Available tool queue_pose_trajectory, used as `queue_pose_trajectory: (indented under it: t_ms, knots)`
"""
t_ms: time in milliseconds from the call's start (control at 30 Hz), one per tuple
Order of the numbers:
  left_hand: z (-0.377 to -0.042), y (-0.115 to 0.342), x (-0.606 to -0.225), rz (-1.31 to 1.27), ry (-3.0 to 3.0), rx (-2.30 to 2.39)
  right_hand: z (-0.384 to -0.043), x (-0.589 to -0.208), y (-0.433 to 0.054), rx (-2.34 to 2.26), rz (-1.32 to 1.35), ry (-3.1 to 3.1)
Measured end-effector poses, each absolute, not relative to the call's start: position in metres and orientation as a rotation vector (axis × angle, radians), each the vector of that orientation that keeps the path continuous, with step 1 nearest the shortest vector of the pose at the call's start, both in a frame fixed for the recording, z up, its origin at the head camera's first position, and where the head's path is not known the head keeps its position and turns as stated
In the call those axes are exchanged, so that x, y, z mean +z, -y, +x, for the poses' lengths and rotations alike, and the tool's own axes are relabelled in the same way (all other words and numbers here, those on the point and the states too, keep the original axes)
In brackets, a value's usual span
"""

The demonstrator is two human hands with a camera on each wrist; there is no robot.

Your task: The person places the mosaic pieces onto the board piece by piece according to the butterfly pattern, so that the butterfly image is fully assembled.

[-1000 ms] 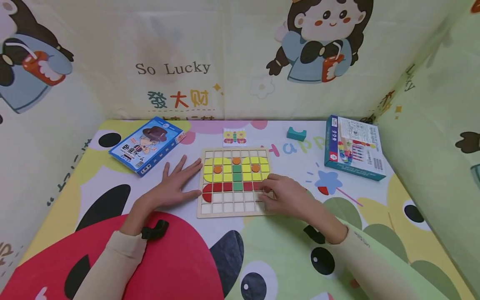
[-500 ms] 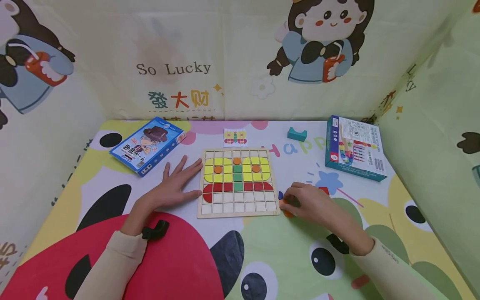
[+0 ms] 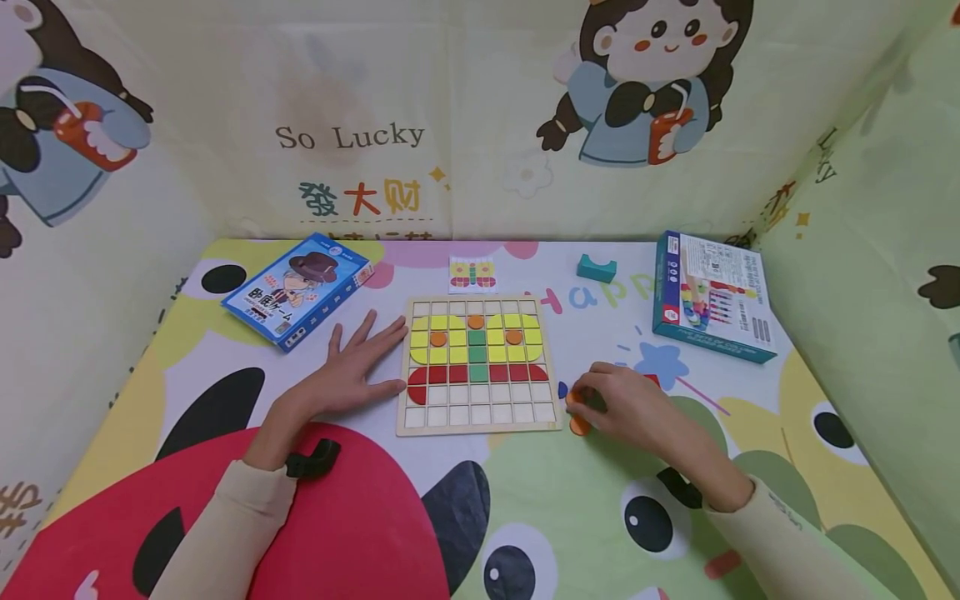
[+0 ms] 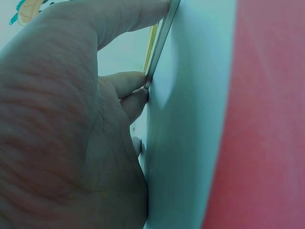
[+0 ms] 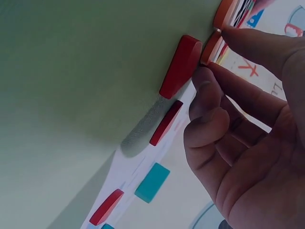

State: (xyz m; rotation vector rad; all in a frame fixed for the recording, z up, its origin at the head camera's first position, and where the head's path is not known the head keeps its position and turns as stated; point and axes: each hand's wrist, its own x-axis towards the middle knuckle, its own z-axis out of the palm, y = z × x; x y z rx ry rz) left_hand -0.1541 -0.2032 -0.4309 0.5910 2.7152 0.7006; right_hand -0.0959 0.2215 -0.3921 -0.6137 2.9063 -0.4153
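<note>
The wooden grid board [image 3: 478, 432] lies flat on the table, with yellow, green, red and orange pieces forming a butterfly-like pattern. My left hand [image 3: 341, 375] rests at its left side with fingers spread; fingertips and thumb touch the edge. In the left wrist view, the left hand [image 4: 71, 119] meets the board's thin edge [image 4: 162, 40]. Right of the board, my right hand [image 3: 622, 404] pinches an orange disc [image 5: 212, 46] between thumb and index finger. Another orange disc [image 5: 225, 13] touches it. A red piece [image 5: 182, 67] stands near the right hand's fingers [image 5: 207, 129].
A small butterfly card [image 3: 472, 275] lies behind the board. A teal block [image 3: 597, 267] sits at the back right. A blue box [image 3: 296, 292] is at left, a teal-and-white box [image 3: 712, 296] at right. A dark blue piece [image 3: 562, 390] lies by the board's right edge.
My right hand has left the board's right edge and moved right to the orange discs. A red rounded piece now shows at the right end of the red row. The left hand stays put.
</note>
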Motion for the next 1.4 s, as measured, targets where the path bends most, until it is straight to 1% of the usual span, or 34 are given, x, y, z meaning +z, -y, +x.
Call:
queue_pose_trajectory:
  t_ms: [367,500,700,900,1000,1200,1400]
  knots:
    - [-0.153,0.203,-0.43,0.573,-2.714,0.701,-0.098,-0.389,-0.223,-0.432,-0.635,-2.889]
    - [-0.154,0.202,-0.43,0.574,-2.711,0.713,-0.099,-0.385,-0.214,-0.422,-0.636,-2.897]
    - [-0.154,0.203,-0.43,0.573,-2.716,0.718,-0.102,-0.379,-0.174,-0.373,-0.681,-2.877]
    - [-0.155,0.204,-0.432,0.59,-2.711,0.728,-0.106,-0.382,-0.128,-0.335,-0.912,-2.876]
    - [-0.155,0.204,-0.431,0.591,-2.706,0.733,-0.111,-0.384,-0.106,-0.337,-0.985,-2.841]
    - [-0.155,0.204,-0.43,0.589,-2.705,0.726,-0.118,-0.381,-0.069,-0.344,-1.004,-2.76]
    - [-0.155,0.205,-0.43,0.594,-2.699,0.735,-0.123,-0.385,-0.053,-0.298,-1.033,-2.767]
